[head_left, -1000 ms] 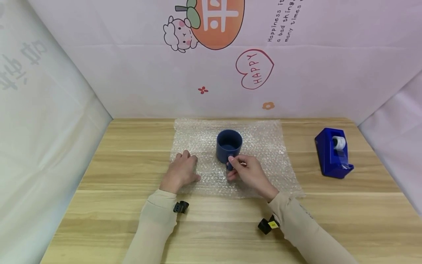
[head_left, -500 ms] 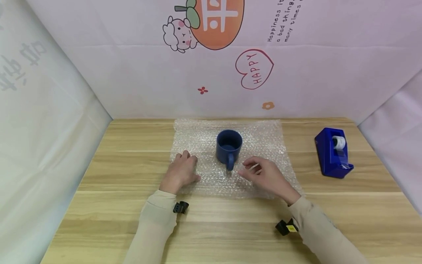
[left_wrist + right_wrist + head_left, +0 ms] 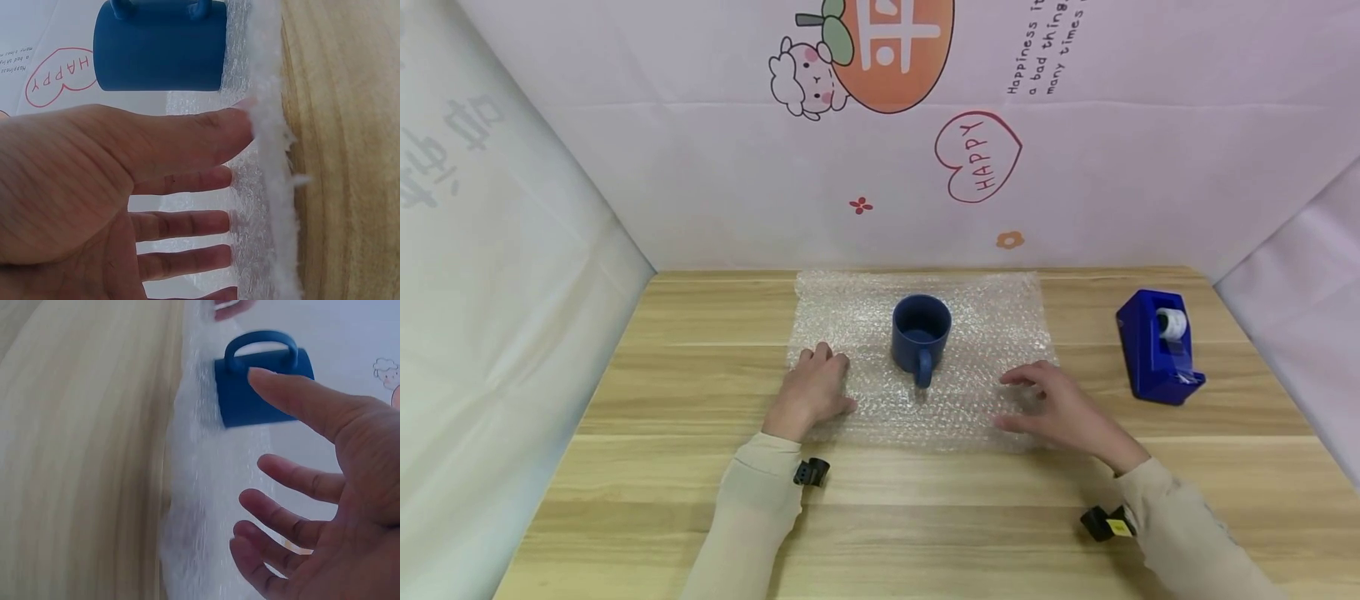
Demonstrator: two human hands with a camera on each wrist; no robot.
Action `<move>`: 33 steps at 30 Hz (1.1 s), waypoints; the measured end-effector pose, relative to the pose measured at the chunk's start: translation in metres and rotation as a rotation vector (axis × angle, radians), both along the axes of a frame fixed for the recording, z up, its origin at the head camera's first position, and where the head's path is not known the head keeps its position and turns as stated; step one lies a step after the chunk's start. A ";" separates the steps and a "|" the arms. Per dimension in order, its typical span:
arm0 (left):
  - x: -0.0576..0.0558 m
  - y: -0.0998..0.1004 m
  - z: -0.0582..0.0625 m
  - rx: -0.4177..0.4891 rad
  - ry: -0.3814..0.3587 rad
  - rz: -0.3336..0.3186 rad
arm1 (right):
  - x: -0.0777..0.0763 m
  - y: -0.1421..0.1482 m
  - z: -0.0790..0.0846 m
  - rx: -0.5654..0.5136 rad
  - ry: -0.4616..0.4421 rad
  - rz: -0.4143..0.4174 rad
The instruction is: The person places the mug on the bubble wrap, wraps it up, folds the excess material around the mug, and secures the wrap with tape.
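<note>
A dark blue mug (image 3: 917, 354) stands upright near the middle of a sheet of bubble wrap (image 3: 865, 304), its handle turned toward the person. My left hand (image 3: 811, 390) rests on the left part of the wrap; in the left wrist view its straight fingertips (image 3: 219, 222) press against the sheet. On the other side, my right hand (image 3: 1060, 408) hovers over the wrap's right edge with fingers spread and nothing between them. The right wrist view shows the thumb overlapping the mug (image 3: 250, 400), while the head view shows a wide gap between them.
A blue tape dispenser (image 3: 1157, 354) with a roll of clear tape stands on the right of the wooden table (image 3: 685, 375). A printed white cloth (image 3: 737, 192) hangs behind the table, and more cloth covers both sides.
My right hand has let go of the mug's handle and moved right, to the wrap's right edge, its fingers spreading. The left hand and the mug stay in place.
</note>
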State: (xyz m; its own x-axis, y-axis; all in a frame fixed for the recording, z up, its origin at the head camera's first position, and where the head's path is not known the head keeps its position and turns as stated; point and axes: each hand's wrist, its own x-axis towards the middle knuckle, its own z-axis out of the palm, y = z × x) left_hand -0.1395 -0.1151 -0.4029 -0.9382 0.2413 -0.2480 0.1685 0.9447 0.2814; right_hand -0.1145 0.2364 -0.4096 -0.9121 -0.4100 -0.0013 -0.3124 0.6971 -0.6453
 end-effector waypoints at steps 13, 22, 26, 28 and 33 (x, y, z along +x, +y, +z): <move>0.000 -0.001 -0.003 0.026 -0.001 0.012 | 0.002 0.029 0.001 0.251 0.041 0.051; 0.000 -0.002 -0.003 0.039 -0.003 0.020 | 0.002 0.035 -0.006 0.283 0.019 0.069; 0.001 -0.002 -0.002 0.037 -0.004 0.023 | 0.001 0.035 -0.006 0.276 0.048 0.087; 0.001 -0.002 -0.002 0.035 -0.001 0.024 | 0.001 0.035 -0.005 0.265 0.062 0.108; 0.001 -0.002 -0.001 0.036 0.003 0.027 | 0.001 0.033 -0.002 0.248 0.077 0.139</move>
State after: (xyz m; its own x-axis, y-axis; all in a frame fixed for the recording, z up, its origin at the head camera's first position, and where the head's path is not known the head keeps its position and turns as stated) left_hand -0.1383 -0.1170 -0.4041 -0.9452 0.2249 -0.2364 0.1445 0.9381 0.3148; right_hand -0.1131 0.2694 -0.4113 -0.8483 -0.5272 -0.0499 -0.4576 0.7773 -0.4317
